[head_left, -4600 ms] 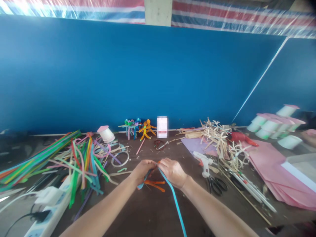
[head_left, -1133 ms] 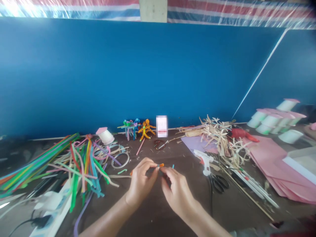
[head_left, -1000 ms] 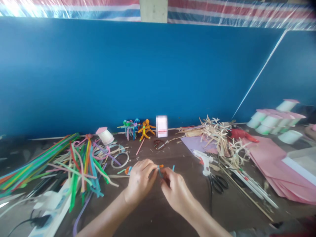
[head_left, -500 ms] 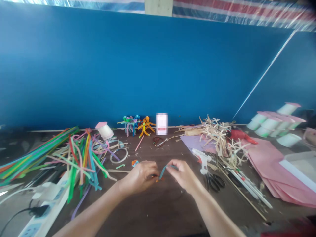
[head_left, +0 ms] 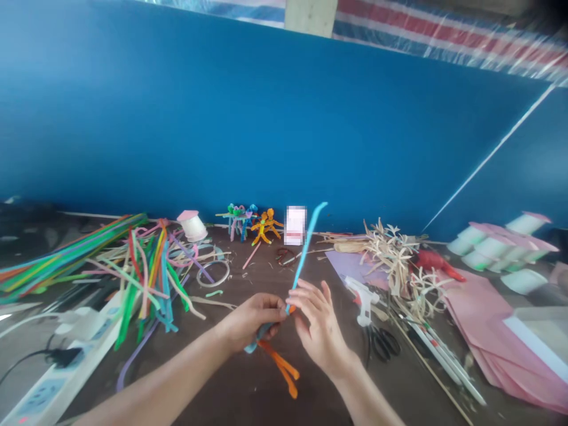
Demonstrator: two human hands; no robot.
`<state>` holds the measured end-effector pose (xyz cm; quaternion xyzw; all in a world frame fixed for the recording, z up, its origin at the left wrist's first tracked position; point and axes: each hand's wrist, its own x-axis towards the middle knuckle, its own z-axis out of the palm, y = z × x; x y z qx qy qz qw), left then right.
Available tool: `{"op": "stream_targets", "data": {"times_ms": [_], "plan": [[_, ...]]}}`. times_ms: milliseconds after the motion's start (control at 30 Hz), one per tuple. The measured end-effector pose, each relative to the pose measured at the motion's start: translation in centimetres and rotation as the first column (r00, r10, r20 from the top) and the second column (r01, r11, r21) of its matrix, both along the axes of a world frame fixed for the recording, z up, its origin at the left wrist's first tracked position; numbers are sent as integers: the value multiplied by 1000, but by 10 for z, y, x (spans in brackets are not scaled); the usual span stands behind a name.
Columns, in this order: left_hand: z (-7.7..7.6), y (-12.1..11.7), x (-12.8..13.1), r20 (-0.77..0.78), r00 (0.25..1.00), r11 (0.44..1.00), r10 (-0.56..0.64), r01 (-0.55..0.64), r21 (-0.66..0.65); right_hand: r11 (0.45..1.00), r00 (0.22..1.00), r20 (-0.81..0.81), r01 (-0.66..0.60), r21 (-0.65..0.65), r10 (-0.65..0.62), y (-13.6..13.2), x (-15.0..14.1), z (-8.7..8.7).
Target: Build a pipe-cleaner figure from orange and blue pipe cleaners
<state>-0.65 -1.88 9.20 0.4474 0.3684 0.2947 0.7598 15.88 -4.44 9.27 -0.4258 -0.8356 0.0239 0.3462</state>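
Observation:
My left hand (head_left: 251, 319) is closed round a small bundle of pipe cleaners above the dark table (head_left: 248, 390). A light blue pipe cleaner (head_left: 306, 248) rises from the grip and curves away toward the blue wall. Two orange pipe cleaner ends (head_left: 280, 367) hang down below the fist. My right hand (head_left: 320, 330) is beside the left, thumb and forefinger pinching the base of the blue pipe cleaner, the other fingers spread.
A heap of coloured pipe cleaners (head_left: 133, 272) lies left, with a power strip (head_left: 53, 378) near the edge. Small pipe cleaner figures (head_left: 252, 222) stand by the wall. A glue gun (head_left: 361, 293), scissors (head_left: 381, 343), straw shapes (head_left: 394, 254), pink paper (head_left: 497, 319) and white cups (head_left: 497, 245) lie right.
The blue pipe cleaner, earlier trailing toward me and then bunched between my fingers, now stands up away from me. The orange ends hang below my left hand. The camera tilted slightly.

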Motion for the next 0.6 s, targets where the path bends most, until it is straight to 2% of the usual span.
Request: {"op": "stream_targets", "data": {"times_ms": [100, 267, 600], "plan": [[2, -1, 1, 41, 999, 997, -2, 5, -73, 999, 999, -30, -10, -33, 9, 1, 2, -1], [0, -1, 3, 145, 988, 988, -56, 76, -135, 998, 999, -27, -39, -50, 38, -2, 4, 2], [-6, -3, 9, 218, 976, 977, -11, 57, -207, 999, 999, -45, -31, -24, 29, -2, 5, -2]]}}
